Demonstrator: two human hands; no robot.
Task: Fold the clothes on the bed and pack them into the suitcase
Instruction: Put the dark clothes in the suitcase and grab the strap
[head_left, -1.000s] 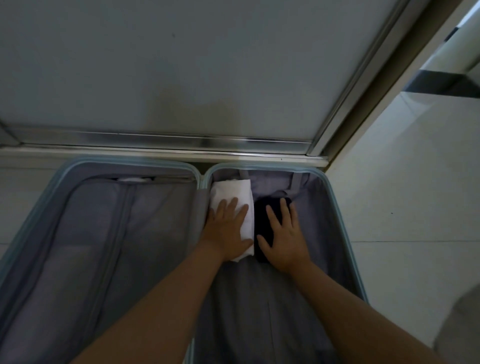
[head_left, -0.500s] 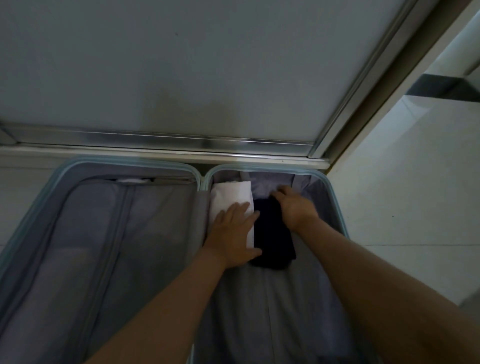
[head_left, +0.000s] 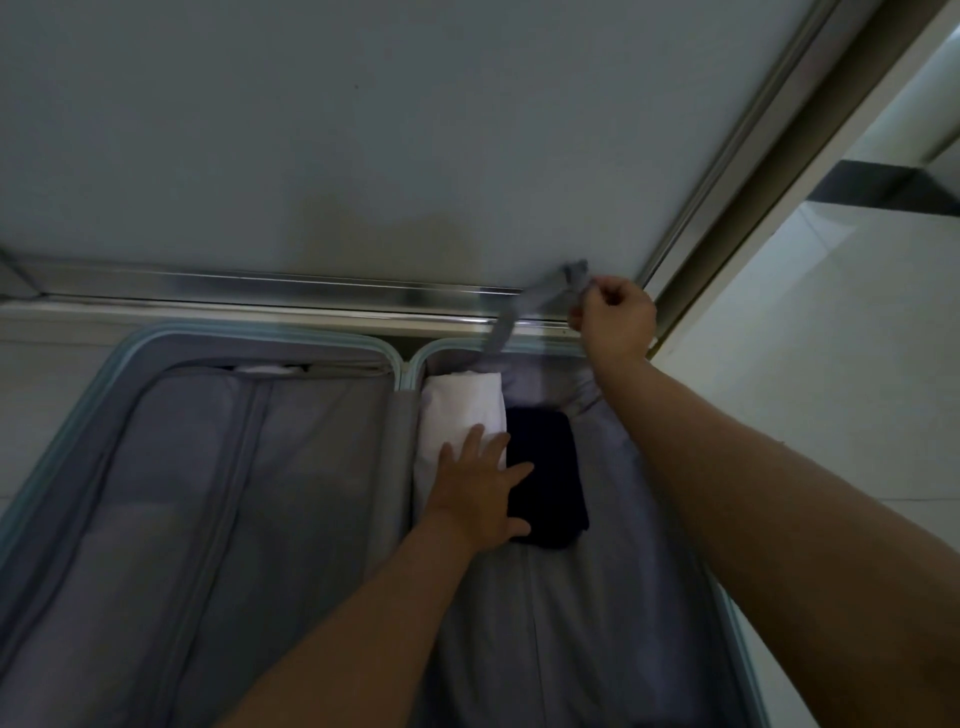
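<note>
- The suitcase is laid open, both halves lined in grey.
- A white folded garment and a dark folded garment are set side by side, touching, at the far end of the right half.
- Both are pressed by the flat, spread left hand.
- A grey strap is pinched by the right hand above the far rim.

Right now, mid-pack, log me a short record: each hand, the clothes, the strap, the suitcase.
left hand: flat, resting on white bundle and dark bundle
right hand: pinching the strap, held above the far rim
strap: runs from behind the white bundle up to that hand
bundles: side by side, right half of suitcase
suitcase: open flat
</note>
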